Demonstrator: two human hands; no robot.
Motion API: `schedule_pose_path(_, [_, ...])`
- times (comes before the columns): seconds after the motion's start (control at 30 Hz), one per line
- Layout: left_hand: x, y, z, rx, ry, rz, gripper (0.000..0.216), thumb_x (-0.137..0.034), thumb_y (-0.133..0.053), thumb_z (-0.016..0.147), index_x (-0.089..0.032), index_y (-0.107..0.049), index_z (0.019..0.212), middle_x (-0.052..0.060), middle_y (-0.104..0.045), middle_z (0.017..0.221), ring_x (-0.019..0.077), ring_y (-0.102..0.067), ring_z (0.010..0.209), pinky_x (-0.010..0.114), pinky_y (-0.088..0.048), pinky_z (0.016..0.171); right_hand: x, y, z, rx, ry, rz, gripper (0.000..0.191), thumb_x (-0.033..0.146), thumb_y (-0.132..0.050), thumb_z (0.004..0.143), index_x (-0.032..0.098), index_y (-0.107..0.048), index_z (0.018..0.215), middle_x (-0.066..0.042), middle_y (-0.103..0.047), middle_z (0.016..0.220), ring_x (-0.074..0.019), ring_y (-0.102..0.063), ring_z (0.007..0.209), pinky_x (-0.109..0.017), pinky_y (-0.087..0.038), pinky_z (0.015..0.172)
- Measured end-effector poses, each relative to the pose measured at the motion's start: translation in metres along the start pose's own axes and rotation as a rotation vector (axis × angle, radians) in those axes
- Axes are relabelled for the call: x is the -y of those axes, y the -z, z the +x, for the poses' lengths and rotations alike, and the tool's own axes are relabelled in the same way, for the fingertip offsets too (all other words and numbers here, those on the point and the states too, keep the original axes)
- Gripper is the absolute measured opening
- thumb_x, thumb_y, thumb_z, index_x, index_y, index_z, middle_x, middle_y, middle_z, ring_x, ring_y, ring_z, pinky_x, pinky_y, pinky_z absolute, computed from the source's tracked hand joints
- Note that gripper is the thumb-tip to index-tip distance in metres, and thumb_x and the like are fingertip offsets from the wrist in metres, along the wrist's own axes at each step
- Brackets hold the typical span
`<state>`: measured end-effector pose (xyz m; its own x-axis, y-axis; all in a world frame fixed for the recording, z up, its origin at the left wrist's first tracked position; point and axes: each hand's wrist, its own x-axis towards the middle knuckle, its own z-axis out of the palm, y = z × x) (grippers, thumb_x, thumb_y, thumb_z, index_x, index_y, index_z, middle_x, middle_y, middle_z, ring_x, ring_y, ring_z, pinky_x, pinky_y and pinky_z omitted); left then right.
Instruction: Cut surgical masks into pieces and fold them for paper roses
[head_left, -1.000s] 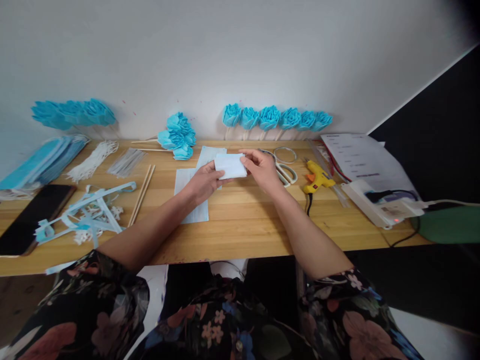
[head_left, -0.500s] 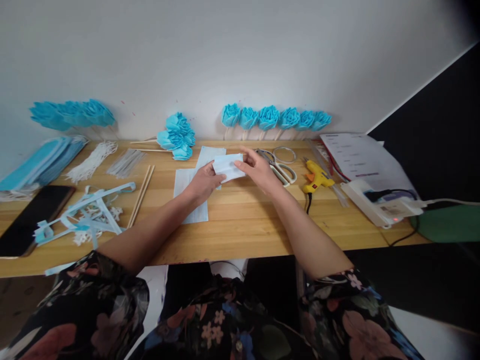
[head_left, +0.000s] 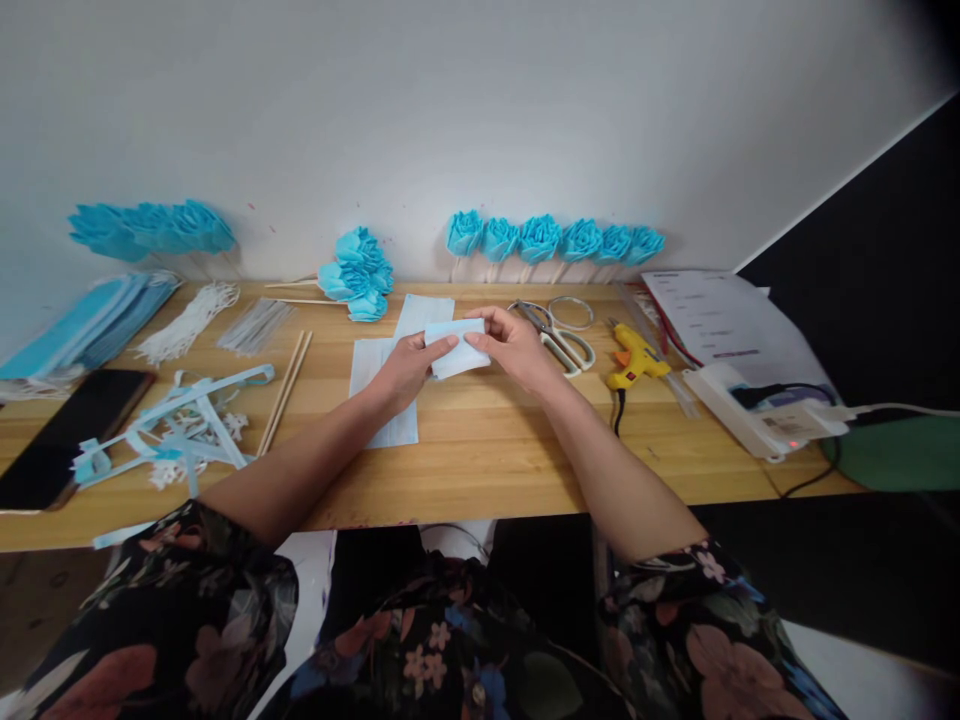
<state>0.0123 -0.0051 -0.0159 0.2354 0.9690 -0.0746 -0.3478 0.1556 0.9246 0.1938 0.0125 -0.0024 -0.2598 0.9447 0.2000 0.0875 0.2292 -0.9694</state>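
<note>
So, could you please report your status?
Left hand and right hand gripping small sheet. Flat sheets by left hand. Scissors near right hand, not blocking.

Craft workspace; whether in a home or a workshop, cannot tell. Wooden worktable [head_left: 510,460], one, set against a plain pale wall [head_left: 480,110]. Evidence of handcraft: blue handmade-looking flowers [head_left: 540,238] on sticks, in groups; face masks [head_left: 90,325], stacked; white cords [head_left: 187,322], bundled; wooden sticks [head_left: 283,395], paired; blue strips [head_left: 217,425], heaped; scissors [head_left: 553,330]; yellow glue gun [head_left: 636,357]; power strip [head_left: 739,405], plugged, red light lit.
</note>
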Motion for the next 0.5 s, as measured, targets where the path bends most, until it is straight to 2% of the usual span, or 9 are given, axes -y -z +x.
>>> schedule_pose_path(0.13, [0.000, 0.001, 0.001, -0.022, -0.006, 0.024, 0.024, -0.035, -0.082, 0.078, -0.014, -0.073, 0.085, 0.002, -0.069, 0.073, 0.0112, -0.058, 0.062, 0.023, -0.041, 0.055, 0.009, 0.003, -0.002, -0.123, 0.153, -0.228, 0.038, 0.033, -0.074, 0.079, 0.026, -0.066, 0.115, -0.002, -0.070, 0.101, -0.0181, -0.062, 0.088, -0.029, -0.051, 0.070])
schedule_pose_path(0.2, [0.000, 0.001, 0.001, -0.026, 0.002, 0.018, 0.025, -0.035, -0.083, 0.077, -0.015, -0.073, 0.088, 0.002, -0.070, 0.075, 0.0110, -0.059, 0.062, 0.023, -0.042, 0.055, 0.014, 0.005, -0.003, -0.159, 0.218, -0.292, 0.033, 0.029, -0.072, 0.080, 0.026, -0.066, 0.112, -0.003, -0.072, 0.107, -0.0196, -0.063, 0.095, -0.031, -0.052, 0.075])
schedule_pose_path(0.33, [0.000, 0.001, 0.001, -0.024, 0.003, -0.001, 0.026, -0.035, -0.083, 0.077, -0.014, -0.073, 0.089, 0.003, -0.071, 0.076, 0.0108, -0.059, 0.062, 0.023, -0.043, 0.056, 0.018, 0.007, -0.003, -0.172, 0.286, -0.378, 0.016, 0.027, -0.070, 0.082, 0.025, -0.069, 0.098, -0.004, -0.073, 0.104, -0.0213, -0.063, 0.096, -0.034, -0.052, 0.077])
schedule_pose_path(0.5, [0.000, 0.001, 0.000, -0.025, 0.022, -0.005, 0.024, -0.033, -0.083, 0.077, -0.014, -0.074, 0.088, 0.003, -0.071, 0.074, 0.0123, -0.062, 0.066, 0.023, -0.046, 0.060, 0.015, 0.008, -0.003, -0.154, 0.317, -0.420, 0.007, 0.026, -0.068, 0.083, 0.025, -0.070, 0.090, -0.004, -0.073, 0.100, -0.0225, -0.064, 0.098, -0.035, -0.052, 0.076])
